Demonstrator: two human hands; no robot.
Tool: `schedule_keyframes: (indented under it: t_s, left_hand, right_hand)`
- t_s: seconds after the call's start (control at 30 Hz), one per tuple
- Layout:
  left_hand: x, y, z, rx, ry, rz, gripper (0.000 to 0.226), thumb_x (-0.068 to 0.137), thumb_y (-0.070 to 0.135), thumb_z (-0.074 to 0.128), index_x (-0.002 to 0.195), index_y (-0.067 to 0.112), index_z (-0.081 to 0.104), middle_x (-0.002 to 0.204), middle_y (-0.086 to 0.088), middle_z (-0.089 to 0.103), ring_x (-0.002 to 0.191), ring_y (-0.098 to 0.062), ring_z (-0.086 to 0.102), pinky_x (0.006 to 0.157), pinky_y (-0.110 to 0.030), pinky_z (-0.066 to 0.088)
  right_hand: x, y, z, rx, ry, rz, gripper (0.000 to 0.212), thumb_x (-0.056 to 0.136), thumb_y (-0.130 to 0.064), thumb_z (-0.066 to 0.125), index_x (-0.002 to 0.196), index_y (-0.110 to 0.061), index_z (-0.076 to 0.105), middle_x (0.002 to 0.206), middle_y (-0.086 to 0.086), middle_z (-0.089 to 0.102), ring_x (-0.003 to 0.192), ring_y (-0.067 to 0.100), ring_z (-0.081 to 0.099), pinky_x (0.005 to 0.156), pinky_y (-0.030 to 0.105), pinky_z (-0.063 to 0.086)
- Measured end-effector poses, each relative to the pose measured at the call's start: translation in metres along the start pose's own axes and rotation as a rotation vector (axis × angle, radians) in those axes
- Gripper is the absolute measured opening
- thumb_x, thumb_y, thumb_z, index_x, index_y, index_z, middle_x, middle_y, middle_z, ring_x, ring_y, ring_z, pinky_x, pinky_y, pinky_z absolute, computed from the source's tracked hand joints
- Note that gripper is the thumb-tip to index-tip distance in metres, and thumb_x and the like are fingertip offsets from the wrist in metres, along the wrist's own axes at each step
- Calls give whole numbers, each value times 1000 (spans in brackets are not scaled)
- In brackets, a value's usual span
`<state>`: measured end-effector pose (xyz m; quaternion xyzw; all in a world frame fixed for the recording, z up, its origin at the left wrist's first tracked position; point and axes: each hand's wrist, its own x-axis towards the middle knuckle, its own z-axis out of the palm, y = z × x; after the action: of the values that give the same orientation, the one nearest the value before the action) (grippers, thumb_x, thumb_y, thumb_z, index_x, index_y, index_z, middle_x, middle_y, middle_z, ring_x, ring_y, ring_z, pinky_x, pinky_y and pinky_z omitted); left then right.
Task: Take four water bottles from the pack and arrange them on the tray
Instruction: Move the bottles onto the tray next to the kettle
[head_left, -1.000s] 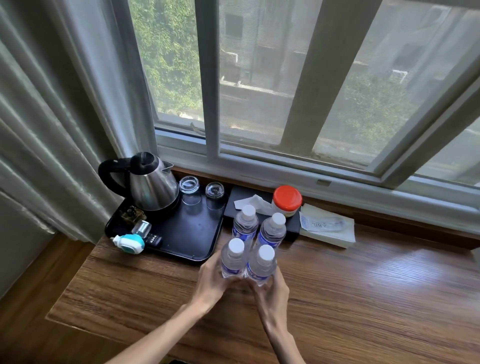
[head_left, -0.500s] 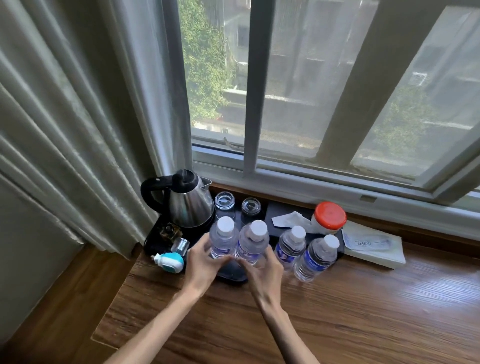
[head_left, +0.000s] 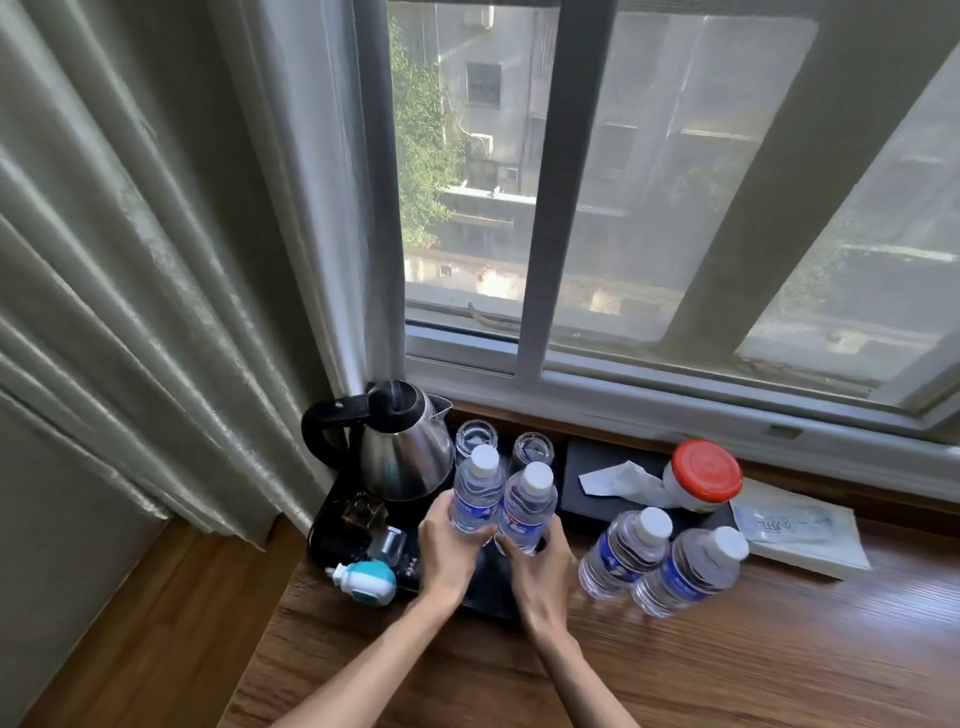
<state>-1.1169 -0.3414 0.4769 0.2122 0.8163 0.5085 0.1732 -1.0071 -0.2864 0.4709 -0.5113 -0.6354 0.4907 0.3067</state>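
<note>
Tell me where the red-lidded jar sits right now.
In the head view, the red-lidded jar stands right of centre near the window sill, beside the crumpled tissue and behind the two bottles on the table.

The left hand (head_left: 451, 550) and right hand (head_left: 537, 566) cover the bases of two clear plastic water bottles with white caps (head_left: 501, 499) (set down or lifted, unclear) and much of the flat black tray (head_left: 493, 597). Label print is unreadable. Both forearms are cropped at the bottom edge.
</note>
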Motion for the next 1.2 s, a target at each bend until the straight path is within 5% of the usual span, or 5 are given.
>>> schedule_keyframes:
  t_s: [0.27,0.63,0.83,1.03,1.2]
  left_hand:
    - [21,4,13,-69,-3,-50,47,62,3,90,100,9,63,98,-5,74,94,-21,71,85,-47,56]
    - [31,7,22,-55,-4,-34,49,66,3,87,107,7,59,105,-10,72,100,-25,69,90,-48,54]
    - [14,15,17,-19,-110,-59,76,73,3,77,140,7,43,136,-15,56,129,-29,53,108,-47,43]
    - [-69,10,19,-107,-65,-46,66,76,-12,70,130,17,45,129,1,47,123,-12,51,106,-41,49]
    - [-101,19,42,-62,-336,26,65,76,-3,71,134,15,48,131,2,52,122,-8,52,107,-41,47]
  right_hand:
    - [23,-6,14,-19,58,-32,46,79,-15,85,118,-6,64,114,8,70,107,23,65,95,43,51]
    - [32,-9,21,-31,101,-18,49,81,-16,82,123,-2,60,116,13,66,110,30,64,95,47,50]
    - [24,-12,12,5,-57,40,77,85,-7,77,150,1,36,148,17,50,139,29,48,114,48,38]
    - [-32,2,-41,70,-105,86,42,89,-5,73,127,-16,60,126,1,65,108,-12,62,91,7,49]
    - [-65,23,-110,14,90,118,19,87,-8,76,103,-17,72,102,-4,75,92,0,70,76,5,50]
